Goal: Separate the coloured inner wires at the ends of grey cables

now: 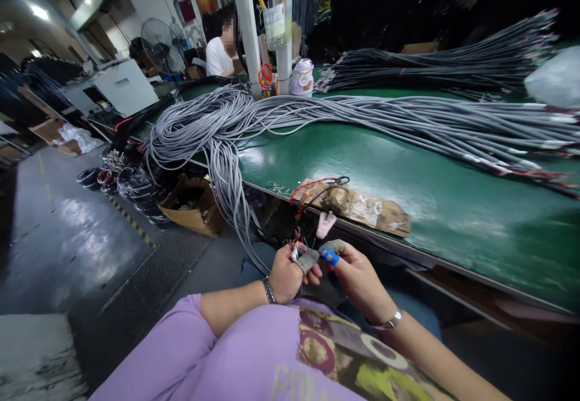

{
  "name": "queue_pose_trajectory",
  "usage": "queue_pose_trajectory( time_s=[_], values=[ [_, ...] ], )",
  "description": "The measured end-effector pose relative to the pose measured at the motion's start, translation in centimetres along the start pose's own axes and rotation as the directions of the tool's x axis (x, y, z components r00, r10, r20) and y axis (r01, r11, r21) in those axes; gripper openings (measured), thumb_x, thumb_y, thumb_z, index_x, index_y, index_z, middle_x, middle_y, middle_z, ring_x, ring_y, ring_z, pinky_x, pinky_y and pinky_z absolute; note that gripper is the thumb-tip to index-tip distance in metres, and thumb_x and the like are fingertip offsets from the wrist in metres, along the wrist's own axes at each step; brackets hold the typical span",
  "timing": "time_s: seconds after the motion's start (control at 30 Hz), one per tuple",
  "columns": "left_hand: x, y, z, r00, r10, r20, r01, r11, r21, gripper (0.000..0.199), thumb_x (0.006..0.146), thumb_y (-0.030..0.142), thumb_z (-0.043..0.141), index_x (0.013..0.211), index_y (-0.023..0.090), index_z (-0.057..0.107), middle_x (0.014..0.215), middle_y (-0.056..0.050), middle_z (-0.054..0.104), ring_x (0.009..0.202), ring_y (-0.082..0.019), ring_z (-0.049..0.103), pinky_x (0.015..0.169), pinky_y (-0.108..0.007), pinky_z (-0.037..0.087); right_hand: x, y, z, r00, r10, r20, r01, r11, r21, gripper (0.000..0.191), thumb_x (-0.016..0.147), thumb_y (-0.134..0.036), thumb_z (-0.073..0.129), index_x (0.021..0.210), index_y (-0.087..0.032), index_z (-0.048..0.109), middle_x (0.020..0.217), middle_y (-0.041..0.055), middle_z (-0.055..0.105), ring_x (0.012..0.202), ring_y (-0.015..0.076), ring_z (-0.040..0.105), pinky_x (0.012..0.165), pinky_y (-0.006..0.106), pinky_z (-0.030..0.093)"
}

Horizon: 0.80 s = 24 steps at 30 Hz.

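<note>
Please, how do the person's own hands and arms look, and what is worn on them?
The left hand has a grey finger cover and a dark bracelet; above it a lilac sleeve ends near the elbow. The right hand has a blue cover on one digit, a grey-yellow cover on another, and a silvery band at the wrist.

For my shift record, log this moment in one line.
left hand: holding wire ends; right hand: beside it, grip unclear; grey cables: across green table

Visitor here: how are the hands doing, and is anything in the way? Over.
Left hand: gripping coloured wire ends. Right hand: close by, hold unclear. Grey cables: some hanging off green table. Pink object just beyond; no visible obstruction.
</note>
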<state>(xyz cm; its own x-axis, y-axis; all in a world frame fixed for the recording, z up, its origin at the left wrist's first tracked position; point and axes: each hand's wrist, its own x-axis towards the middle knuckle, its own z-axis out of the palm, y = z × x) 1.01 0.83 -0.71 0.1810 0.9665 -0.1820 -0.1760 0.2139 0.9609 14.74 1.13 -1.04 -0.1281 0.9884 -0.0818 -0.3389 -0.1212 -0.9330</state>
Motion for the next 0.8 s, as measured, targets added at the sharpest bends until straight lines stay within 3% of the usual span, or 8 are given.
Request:
queue_pose_trajectory(
  time_s=[0.17,0.23,0.37,0.47,0.67,0.8],
  values=[
    [-0.7,0.5,-0.9,0.987,-0.045,0.157,0.027,0.993,0.112,0.043,0.071,0.056,0.066,0.064,0.015,0.054,0.053,-0.001,0.061,0.041,-0.009,0.056,0.038,-0.018,0.036,0.2,-0.6,1.3,0.964,0.168,0.205,-0.191,0.977,0.098,0.028,0.076,-0.045,0.067,0.071,-0.022,0.052,0.043,-0.0034,0.053,0.04,0.0149,0.049,0.046,0.028,0.035],
    [-0.8,0.5,-1.0,0.992,-0.046,0.12,0.036,0.996,0.085,0.044,0.07,0.057,0.067,0.065,0.015,0.054,0.052,-0.001,0.06,0.04,-0.009,0.055,0.037,-0.018,0.034,0.4,-0.5,1.5,0.96,0.176,0.22,-0.196,0.978,0.075,0.029,0.077,-0.047,0.066,0.071,-0.021,0.052,0.042,-0.0035,0.053,0.039,0.0147,0.049,0.045,0.027,0.033],
    [-0.5,0.0,-0.9,0.997,-0.054,-0.061,0.048,0.994,-0.099,0.041,0.067,0.054,0.069,0.068,0.016,0.051,0.049,0.002,0.058,0.034,-0.008,0.051,0.032,-0.017,0.026,1.0,0.0,1.3,0.991,0.12,0.062,-0.119,0.993,-0.015,0.036,0.068,-0.047,0.075,0.063,-0.019,0.053,0.047,-0.0048,0.049,0.043,0.0088,0.04,0.047,0.024,0.029],
    [-0.2,0.0,-0.7,0.989,-0.081,-0.125,0.058,0.983,-0.176,0.041,0.064,0.051,0.072,0.068,0.017,0.049,0.047,0.003,0.057,0.032,-0.008,0.05,0.03,-0.017,0.023,1.0,0.3,1.2,0.994,0.107,0.027,-0.106,0.994,-0.03,0.036,0.068,-0.047,0.075,0.063,-0.019,0.053,0.05,-0.0046,0.047,0.047,0.0092,0.037,0.049,0.025,0.029],
    [0.0,1.0,-0.3,0.987,-0.077,-0.141,0.045,0.975,-0.218,0.043,0.061,0.051,0.074,0.068,0.018,0.047,0.046,0.003,0.056,0.031,-0.008,0.047,0.03,-0.017,0.022,0.7,-0.2,0.8,0.994,0.087,0.064,-0.092,0.993,0.072,0.036,0.072,-0.052,0.07,0.066,-0.019,0.055,0.057,-0.0016,0.051,0.052,0.0127,0.043,0.054,0.029,0.037],
    [0.0,1.0,-0.1,0.993,-0.063,-0.096,0.046,0.986,-0.161,0.041,0.064,0.051,0.072,0.068,0.017,0.049,0.046,0.003,0.057,0.031,-0.007,0.047,0.03,-0.017,0.022,0.7,-0.9,0.9,0.967,0.127,0.222,-0.165,0.972,0.165,0.037,0.078,-0.055,0.062,0.068,-0.02,0.055,0.061,0.0032,0.059,0.056,0.0174,0.053,0.057,0.034,0.043]
  ],
)
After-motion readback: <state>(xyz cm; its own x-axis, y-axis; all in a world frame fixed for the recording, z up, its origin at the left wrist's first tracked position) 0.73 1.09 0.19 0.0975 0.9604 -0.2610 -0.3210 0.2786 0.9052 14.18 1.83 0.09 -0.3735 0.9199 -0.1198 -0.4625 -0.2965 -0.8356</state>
